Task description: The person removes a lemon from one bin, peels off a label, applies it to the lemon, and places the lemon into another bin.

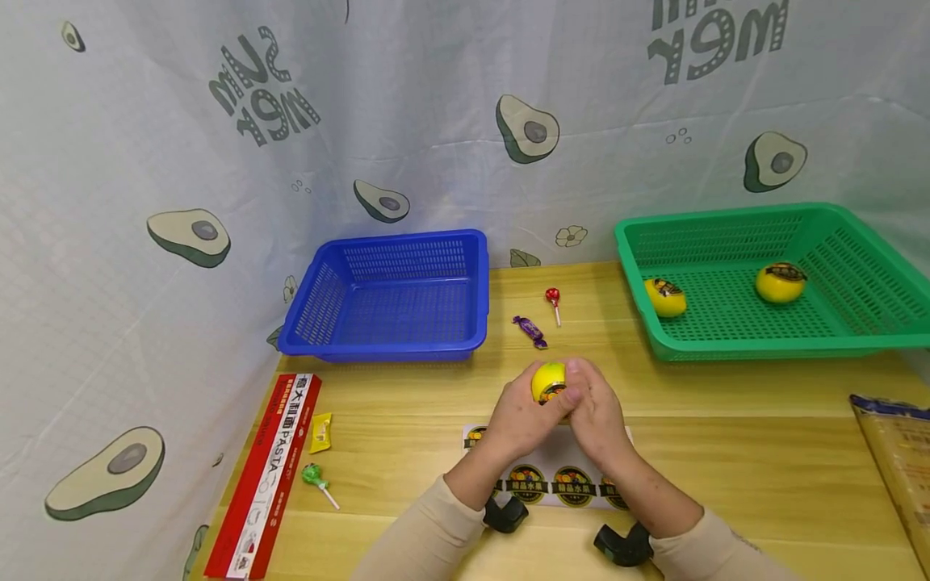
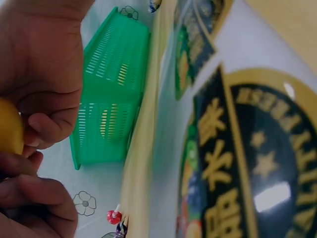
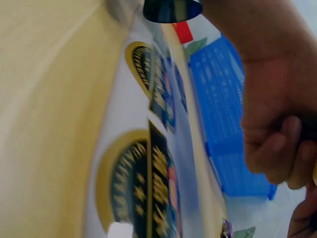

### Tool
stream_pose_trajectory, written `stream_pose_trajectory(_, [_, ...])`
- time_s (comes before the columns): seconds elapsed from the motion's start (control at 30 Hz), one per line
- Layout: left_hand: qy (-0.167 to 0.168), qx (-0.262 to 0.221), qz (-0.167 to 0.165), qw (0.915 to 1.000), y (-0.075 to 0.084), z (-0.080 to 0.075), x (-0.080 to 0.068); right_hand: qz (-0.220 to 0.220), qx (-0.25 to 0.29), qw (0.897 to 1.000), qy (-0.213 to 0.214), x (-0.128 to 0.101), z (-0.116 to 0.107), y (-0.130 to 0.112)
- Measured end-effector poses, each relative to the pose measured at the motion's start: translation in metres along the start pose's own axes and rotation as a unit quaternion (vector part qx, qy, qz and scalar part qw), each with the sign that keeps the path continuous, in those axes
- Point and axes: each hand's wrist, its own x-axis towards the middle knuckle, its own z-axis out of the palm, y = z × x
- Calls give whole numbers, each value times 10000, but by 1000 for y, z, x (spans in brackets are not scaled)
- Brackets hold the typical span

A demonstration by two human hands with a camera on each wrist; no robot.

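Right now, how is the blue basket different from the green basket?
The blue basket holds nothing that shows; the green basket holds two yellow fruits with dark stickers. The blue basket sits at the table's back left, the green basket at the back right. The green basket looks wider. Both are perforated plastic trays.

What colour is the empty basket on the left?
The empty basket is blue, with mesh sides. The head view shows it best.

Staged tabletop recording booth.
Avocado-print cloth backdrop (image 1: 450,105) encloses a wooden table (image 1: 726,420) bearing sorting baskets (image 1: 392,294).
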Motion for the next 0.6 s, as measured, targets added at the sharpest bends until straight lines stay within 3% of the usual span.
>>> stream_pose_trajectory(0.2, [333,215,652,9971,-1,3,1,-133,-104,9994,306,-2,2,-1])
stream_pose_trajectory(0.37, [488,100,387,9980,-2,1,2,-186,-127,9990,390,-1,-1,0])
stream_pose_trajectory(0.6, [-23,237,288,9993,-2,-3,3,57,-251,9988,407,5,-4,-1])
